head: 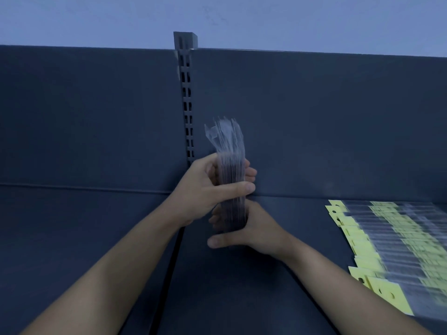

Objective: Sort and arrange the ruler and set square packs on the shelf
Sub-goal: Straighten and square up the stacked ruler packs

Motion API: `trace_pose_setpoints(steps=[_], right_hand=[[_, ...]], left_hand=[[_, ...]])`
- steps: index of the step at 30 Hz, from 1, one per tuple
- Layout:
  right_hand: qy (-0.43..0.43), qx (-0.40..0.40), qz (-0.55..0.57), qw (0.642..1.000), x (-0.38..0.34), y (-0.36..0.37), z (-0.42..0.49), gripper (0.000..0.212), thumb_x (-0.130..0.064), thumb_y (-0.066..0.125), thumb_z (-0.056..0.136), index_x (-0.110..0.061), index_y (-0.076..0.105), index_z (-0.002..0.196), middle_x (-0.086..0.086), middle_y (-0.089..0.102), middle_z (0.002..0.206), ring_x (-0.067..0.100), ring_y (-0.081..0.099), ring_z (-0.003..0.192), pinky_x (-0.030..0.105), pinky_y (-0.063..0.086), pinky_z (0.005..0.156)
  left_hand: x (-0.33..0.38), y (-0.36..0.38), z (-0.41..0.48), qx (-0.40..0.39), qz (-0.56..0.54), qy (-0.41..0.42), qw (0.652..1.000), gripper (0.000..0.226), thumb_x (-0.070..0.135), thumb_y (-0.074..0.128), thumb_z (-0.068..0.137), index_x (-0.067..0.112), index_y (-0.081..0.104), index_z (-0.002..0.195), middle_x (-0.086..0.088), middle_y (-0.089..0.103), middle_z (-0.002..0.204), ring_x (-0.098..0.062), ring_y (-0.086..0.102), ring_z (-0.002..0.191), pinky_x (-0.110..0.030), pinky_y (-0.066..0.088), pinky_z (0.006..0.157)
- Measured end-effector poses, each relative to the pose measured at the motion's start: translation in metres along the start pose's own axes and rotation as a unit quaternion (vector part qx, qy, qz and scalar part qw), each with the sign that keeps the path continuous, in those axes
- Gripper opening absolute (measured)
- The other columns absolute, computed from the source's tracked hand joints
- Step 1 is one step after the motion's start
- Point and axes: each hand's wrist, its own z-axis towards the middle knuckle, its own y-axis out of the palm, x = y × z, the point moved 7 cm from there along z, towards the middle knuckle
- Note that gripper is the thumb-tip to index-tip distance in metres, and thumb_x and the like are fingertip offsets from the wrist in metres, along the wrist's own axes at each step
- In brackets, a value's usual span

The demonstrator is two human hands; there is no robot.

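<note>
Dark grey metal shelf (96, 238): your left hand (208, 187) and right hand (254, 233) both grip the upright bundle of clear plastic packs (229, 146); tap its bottom edge square, I'd say.

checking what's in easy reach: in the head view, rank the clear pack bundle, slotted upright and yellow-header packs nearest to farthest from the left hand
1. clear pack bundle: gripped in the left hand, centre
2. slotted upright: just behind that hand, on the back panel
3. yellow-header packs: flat on the shelf, far right
</note>
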Motion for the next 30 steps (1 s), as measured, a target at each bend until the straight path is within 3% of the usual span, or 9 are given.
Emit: trace_pose_setpoints(steps=[5,8,11,13,16,20,23,26,30], right_hand=[[-0.014,0.055,0.022,0.998,-0.006,-0.008,0.001,0.020,0.003,0.064,0.067,-0.008,0.048,0.073,0.000,0.047,0.058,0.011,0.044,0.051,0.024,0.036,0.047],[0.046,0.016,0.025,0.998,-0.003,-0.011,-0.001,0.010,-0.008,0.055,0.059,-0.012,0.047,0.065,0.006,0.044,0.051,0.019,0.041,0.045,0.024,0.029,0.043],[0.132,-0.042,0.051,0.989,0.008,-0.013,-0.007,0.014,-0.010,0.054,0.055,-0.011,0.048,0.067,0.012,0.041,0.062,0.020,0.041,0.046,0.025,0.033,0.047],[0.188,-0.083,0.097,0.974,0.016,-0.015,-0.011,0.016,-0.006,0.053,0.053,-0.014,0.047,0.066,0.009,0.040,0.063,0.017,0.041,0.043,0.022,0.037,0.046],[0.238,-0.154,0.137,0.949,0.021,-0.015,-0.017,0.017,-0.003,0.050,0.056,-0.014,0.049,0.069,0.004,0.039,0.058,0.016,0.040,0.042,0.020,0.037,0.047],[0.266,-0.277,0.151,0.911,0.019,-0.011,-0.029,0.018,-0.004,0.044,0.062,-0.009,0.050,0.078,0.002,0.046,0.055,0.013,0.044,0.041,0.018,0.039,0.046],[0.259,-0.283,0.138,0.913,0.014,-0.019,-0.031,0.027,-0.006,0.049,0.063,-0.005,0.055,0.090,0.009,0.056,0.067,0.015,0.053,0.042,0.019,0.045,0.044],[0.204,-0.165,0.039,0.964,0.005,-0.048,-0.025,0.042,-0.007,0.065,0.067,-0.011,0.059,0.109,0.008,0.068,0.092,0.020,0.067,0.067,0.028,0.055,0.059],[0.044,0.011,-0.360,0.932,-0.027,-0.070,-0.022,0.061,-0.040,0.084,0.054,-0.038,0.054,0.107,-0.018,0.060,0.099,0.003,0.057,0.089,0.021,0.046,0.074]], left_hand=[[-0.009,-0.014,0.001,0.127,-0.069,-0.022,0.989,0.032,0.013,0.082,0.073,0.013,0.065,0.100,-0.007,0.074,0.100,-0.027,0.069,0.099,-0.035,0.056,0.083],[-0.018,-0.020,0.000,0.193,-0.097,-0.060,0.975,0.073,0.032,0.087,0.058,0.015,0.053,0.120,-0.005,0.068,0.114,-0.022,0.066,0.105,-0.034,0.056,0.079],[0.001,-0.039,-0.005,0.218,0.139,0.006,0.966,0.136,0.062,0.085,0.050,0.034,-0.004,0.148,0.002,0.009,0.159,-0.017,0.019,0.146,-0.040,0.031,0.113],[0.029,-0.038,-0.011,0.184,0.402,0.171,0.881,0.140,0.075,0.075,0.053,0.024,-0.012,0.151,-0.002,-0.017,0.158,-0.018,-0.014,0.148,-0.043,0.004,0.118],[0.024,-0.004,-0.012,-0.014,0.616,0.255,0.745,0.111,0.066,0.073,0.062,0.019,0.024,0.151,-0.009,0.021,0.158,-0.024,0.013,0.148,-0.052,0.005,0.117],[0.001,0.023,-0.013,-0.120,0.678,0.285,0.667,0.048,0.017,0.074,0.063,0.014,0.067,0.110,0.002,0.069,0.101,-0.019,0.065,0.100,-0.041,0.032,0.106],[-0.005,0.026,-0.008,-0.132,0.677,0.263,0.675,0.025,0.018,0.071,0.062,0.018,0.064,0.086,0.005,0.061,0.074,-0.016,0.058,0.068,-0.029,0.046,0.071],[-0.023,0.021,-0.003,-0.155,0.670,0.154,0.709,0.014,0.028,0.059,0.077,0.025,0.053,0.089,0.009,0.057,0.078,-0.013,0.052,0.069,-0.026,0.039,0.067],[-0.047,0.009,0.003,-0.147,0.592,-0.019,0.792,0.014,0.029,0.057,0.076,0.030,0.043,0.077,0.011,0.052,0.072,-0.007,0.050,0.064,-0.025,0.030,0.051]])
